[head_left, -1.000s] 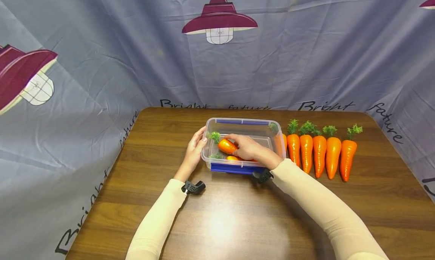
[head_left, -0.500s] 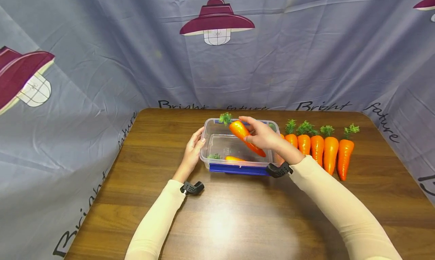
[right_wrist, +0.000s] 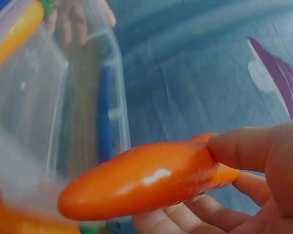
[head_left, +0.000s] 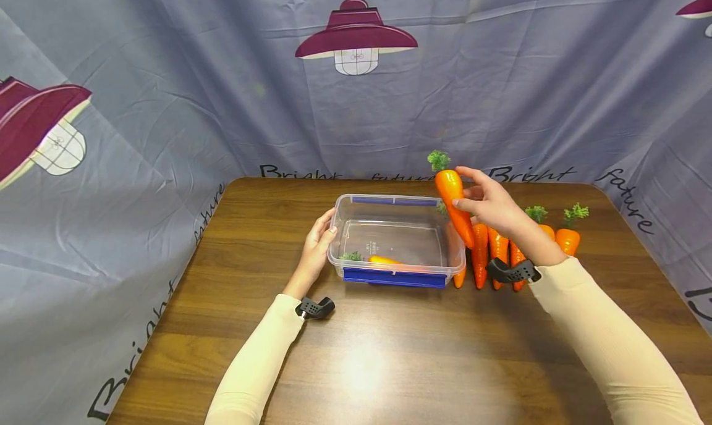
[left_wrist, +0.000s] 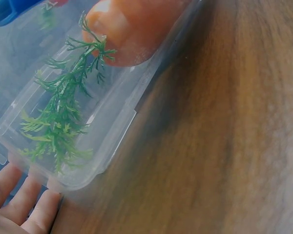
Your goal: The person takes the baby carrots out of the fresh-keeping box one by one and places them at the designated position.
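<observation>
My right hand [head_left: 495,209] pinches an orange toy carrot [head_left: 453,193] with a green leafy top, raised over the right end of the clear plastic box [head_left: 397,269]. Its tip points down toward me. In the right wrist view the thumb lies on one side of this carrot [right_wrist: 141,180], with fingers beneath. My left hand [head_left: 317,243] rests against the box's left end, thumb at the rim. The left wrist view shows its fingers [left_wrist: 41,209] touching the outside of the wall. Inside, along the front wall, lies another carrot [head_left: 384,260], its leaves [left_wrist: 58,117] toward my left hand.
Several carrots lie in a row [head_left: 479,264] right of the box, partly hidden by my right hand and wrist. Blue clips [head_left: 395,278] line the box's long sides. The brown wooden table [head_left: 356,363] ends at a grey curtain [head_left: 222,91] printed with lamps.
My right hand has lifted the carrot out from inside the box and carried it up and to the right. The left hand has stayed at the box's left end.
</observation>
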`<state>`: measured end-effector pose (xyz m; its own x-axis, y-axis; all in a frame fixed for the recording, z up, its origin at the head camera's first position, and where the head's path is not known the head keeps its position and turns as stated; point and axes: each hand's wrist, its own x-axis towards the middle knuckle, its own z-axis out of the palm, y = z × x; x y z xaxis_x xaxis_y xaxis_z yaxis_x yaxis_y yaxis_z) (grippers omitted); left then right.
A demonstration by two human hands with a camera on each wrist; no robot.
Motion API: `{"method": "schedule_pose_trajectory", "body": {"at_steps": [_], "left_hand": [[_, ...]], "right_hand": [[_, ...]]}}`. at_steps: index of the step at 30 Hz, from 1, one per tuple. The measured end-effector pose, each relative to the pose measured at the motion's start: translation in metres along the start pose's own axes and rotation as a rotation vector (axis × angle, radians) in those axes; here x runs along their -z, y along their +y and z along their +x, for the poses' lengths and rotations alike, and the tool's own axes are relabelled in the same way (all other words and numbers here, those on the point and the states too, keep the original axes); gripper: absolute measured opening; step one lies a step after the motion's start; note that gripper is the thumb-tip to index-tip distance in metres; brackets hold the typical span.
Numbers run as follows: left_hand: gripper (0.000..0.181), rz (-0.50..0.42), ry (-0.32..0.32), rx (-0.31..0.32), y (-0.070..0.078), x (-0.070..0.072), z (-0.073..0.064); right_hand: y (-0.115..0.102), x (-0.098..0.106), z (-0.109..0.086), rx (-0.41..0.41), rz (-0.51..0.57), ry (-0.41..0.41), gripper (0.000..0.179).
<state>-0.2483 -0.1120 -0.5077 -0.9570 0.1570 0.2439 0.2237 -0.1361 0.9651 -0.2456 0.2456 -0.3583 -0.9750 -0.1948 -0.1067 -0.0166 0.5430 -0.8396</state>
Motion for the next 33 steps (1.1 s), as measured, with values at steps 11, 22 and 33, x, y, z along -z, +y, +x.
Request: {"method": "schedule_pose_trajectory", "body": {"at_steps": [11,22,33], "left_hand": [[0.051,0.007,0.013,0.006,-0.001,-0.002,-0.001],[0.051,0.012,0.012,0.005,0.002,-0.001,-0.001],[0.052,0.015,0.004,-0.014,0.001,-0.001,0.0]], "right_hand": [[0.041,0.054,-0.032,-0.062,-0.051,0.103,0.079],[0.09,0.104,-0.075,-0.123,-0.016,0.229,0.08],[0.155,0.131,-0.114,-0.259,-0.045,0.335,0.082]]}}
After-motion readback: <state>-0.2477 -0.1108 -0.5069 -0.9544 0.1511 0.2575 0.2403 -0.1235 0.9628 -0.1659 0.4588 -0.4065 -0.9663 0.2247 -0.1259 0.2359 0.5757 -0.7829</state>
